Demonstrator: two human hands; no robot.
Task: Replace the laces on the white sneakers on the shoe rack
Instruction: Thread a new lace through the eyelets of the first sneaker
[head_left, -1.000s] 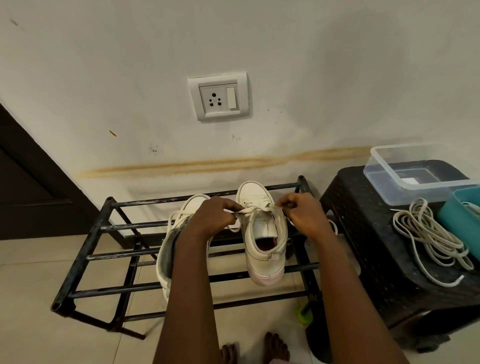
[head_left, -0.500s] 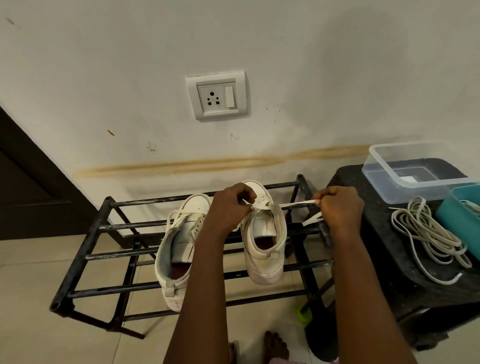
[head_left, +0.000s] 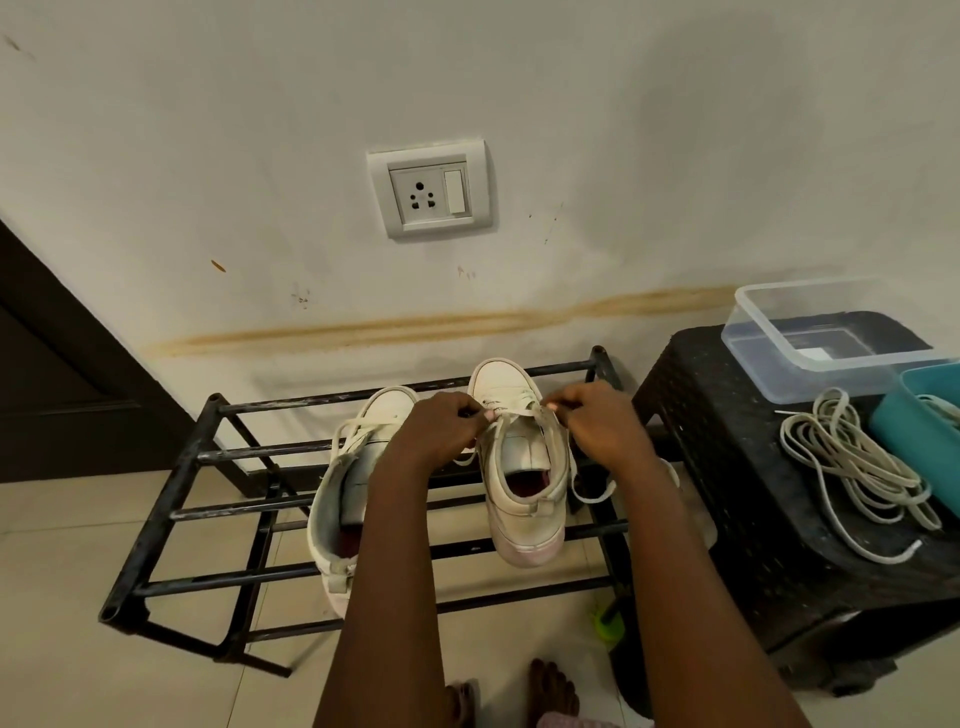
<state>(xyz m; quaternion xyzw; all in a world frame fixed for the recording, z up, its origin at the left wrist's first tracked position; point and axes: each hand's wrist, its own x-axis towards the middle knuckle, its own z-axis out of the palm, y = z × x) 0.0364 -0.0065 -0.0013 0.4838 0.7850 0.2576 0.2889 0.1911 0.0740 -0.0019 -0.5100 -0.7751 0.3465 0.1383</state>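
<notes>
While right sneaker (head_left: 524, 467) rests on rack (head_left: 244, 453) | left hand (head_left: 441, 431) and right hand (head_left: 602, 426) apparently pinch its lace (head_left: 511, 414)

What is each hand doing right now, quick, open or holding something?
Left hand: fingers pinch the flat white shoelace of the right-side white high-top sneaker.
Right hand: pinches the other side of that shoelace.

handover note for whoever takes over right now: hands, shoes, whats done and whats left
Left hand and right hand each pinch the lace across the right sneaker on the shoe rack.
Left sneaker beside it has a lace in.
Bundle of loose laces lies on the black stool.
Done: right sneaker laced only near the toe.
Left: upper eyelets; old or new lace, cannot tell.
</notes>
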